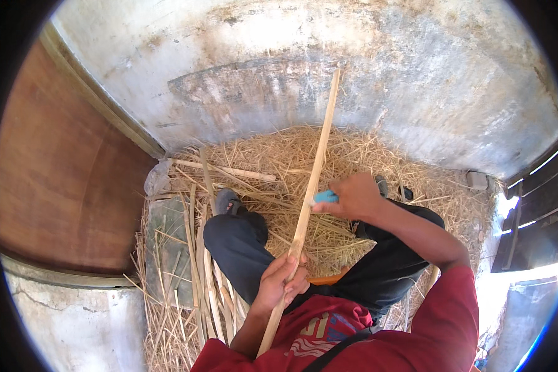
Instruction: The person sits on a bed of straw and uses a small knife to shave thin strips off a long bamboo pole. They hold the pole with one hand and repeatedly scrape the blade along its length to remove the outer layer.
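A long, pale wooden strip (322,146) slants up from my lap toward the wall. Around its lower part, my left hand (283,281) is closed, and the strip's near end lies against my red shirt. My right hand (355,197) grips a small blue-handled tool (326,197) whose front end meets the strip about midway along. Whether a blade sits there is hidden by the fingers and the strip.
Dry shavings (291,152) cover the floor between and beyond my legs. Several loose strips (212,294) lie at my left, partly over a grey slab (169,248). A stained wall (266,93) rises ahead, with a brown door panel (68,167) at left.
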